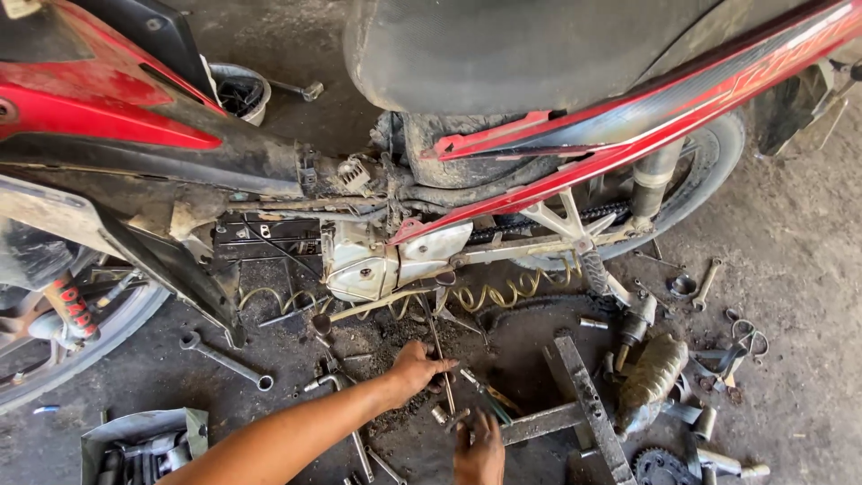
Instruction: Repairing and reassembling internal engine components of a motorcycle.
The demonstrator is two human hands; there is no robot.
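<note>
reaching under the red motorcycle (575,135), our left hand (419,368) curls round a thin rod (442,359). our right hand (480,449) pinches a small tool (456,419); a grey torn box (135,427) lies lower left

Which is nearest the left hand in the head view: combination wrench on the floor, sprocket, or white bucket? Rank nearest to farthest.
From the left hand:
1. Combination wrench, on the floor to the left of the hand.
2. Sprocket, at the bottom edge, lower right.
3. White bucket, at the top, behind the red motorcycle.
</note>
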